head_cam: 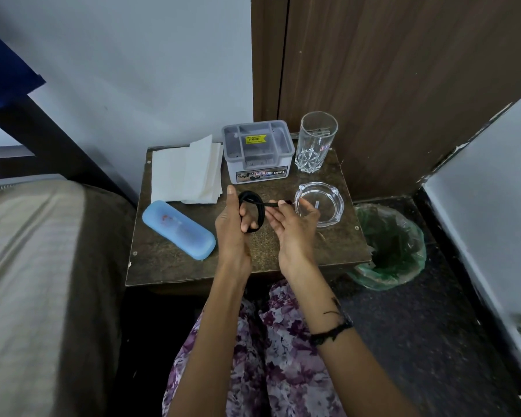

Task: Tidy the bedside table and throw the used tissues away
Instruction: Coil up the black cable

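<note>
Head view shows a black cable (pixel 251 212) coiled around the left hand (pixel 234 227) above the desk (pixel 169 263), its free end pinched in the right hand's (pixel 294 227) fingers (pixel 278 203). Light and limp, it likely springs loose unless gripped across the coil. Flimsy tissues (pixel 184 173) lie at the desk's back left.

I am holding a coiled black cable (pixel 251 212) over the bedside table (pixel 169 260), my left hand (pixel 233 227) gripping the loop while my right hand (pixel 294 224) is pinching its free end. Behind the cable, a grey organiser box (pixel 257 152) is sitting between stacked tissues (pixel 185 173) and a drinking glass (pixel 315 142). A blue case (pixel 178 230) is lying left of the cable, a glass ashtray (pixel 319 203) right.
</note>
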Demonstrator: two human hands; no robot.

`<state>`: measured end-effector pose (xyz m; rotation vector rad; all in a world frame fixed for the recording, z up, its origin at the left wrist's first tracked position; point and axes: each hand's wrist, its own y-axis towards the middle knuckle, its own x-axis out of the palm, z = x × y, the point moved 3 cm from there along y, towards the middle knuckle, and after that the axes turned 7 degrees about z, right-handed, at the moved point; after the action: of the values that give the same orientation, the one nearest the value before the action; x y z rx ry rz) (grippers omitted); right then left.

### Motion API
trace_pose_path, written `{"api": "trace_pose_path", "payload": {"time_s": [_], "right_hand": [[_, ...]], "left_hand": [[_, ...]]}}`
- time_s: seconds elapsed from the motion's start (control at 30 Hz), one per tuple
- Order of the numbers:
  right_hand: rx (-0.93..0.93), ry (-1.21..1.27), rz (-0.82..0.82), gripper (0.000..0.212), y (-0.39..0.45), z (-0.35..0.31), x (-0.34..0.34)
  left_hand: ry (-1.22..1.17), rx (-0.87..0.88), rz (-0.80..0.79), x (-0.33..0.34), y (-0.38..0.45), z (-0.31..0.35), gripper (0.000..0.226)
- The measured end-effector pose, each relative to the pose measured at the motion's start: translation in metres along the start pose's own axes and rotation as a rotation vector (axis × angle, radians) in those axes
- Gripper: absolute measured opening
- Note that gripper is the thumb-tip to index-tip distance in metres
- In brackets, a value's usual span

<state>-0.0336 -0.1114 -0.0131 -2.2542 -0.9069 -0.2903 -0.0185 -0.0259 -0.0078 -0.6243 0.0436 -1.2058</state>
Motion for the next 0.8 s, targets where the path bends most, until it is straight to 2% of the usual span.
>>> {"api": "trace_pose_path", "payload": {"time_s": [0.17, 0.4, 0.5, 0.57, 0.63, 0.8], "right_hand": [[-0.085, -0.349, -0.078, 0.01, 0.002, 0.001, -0.005], [-0.469, -0.844, -0.037, 0.023, -0.004, 0.002, -0.005], [-0.491, -0.98, -0.128, 0.027, -0.011, 0.001, 0.0], [-0.504, -0.98, -0.193, 0.026, -0.013, -0.005, 0.003], [-0.449, -0.893, -0.259, 0.026, -0.014, -0.016, 0.004], [-0.067, -0.784, -0.471, 0.007, -0.003, -0.02, 0.007]], "left_hand": [[-0.035, 0.018, -0.051, 0.003, -0.001, 0.005, 0.051], [-0.106, 0.068, -0.086, 0.005, -0.001, 0.005, 0.048], [-0.144, 0.066, -0.075, 0.003, 0.002, 0.005, 0.048], [-0.206, 0.053, -0.097, 0.0, 0.007, 0.007, 0.049], [-0.312, -0.001, -0.14, -0.005, 0.014, 0.009, 0.05], [-0.526, -0.139, -0.303, -0.013, 0.027, 0.012, 0.063]]}}
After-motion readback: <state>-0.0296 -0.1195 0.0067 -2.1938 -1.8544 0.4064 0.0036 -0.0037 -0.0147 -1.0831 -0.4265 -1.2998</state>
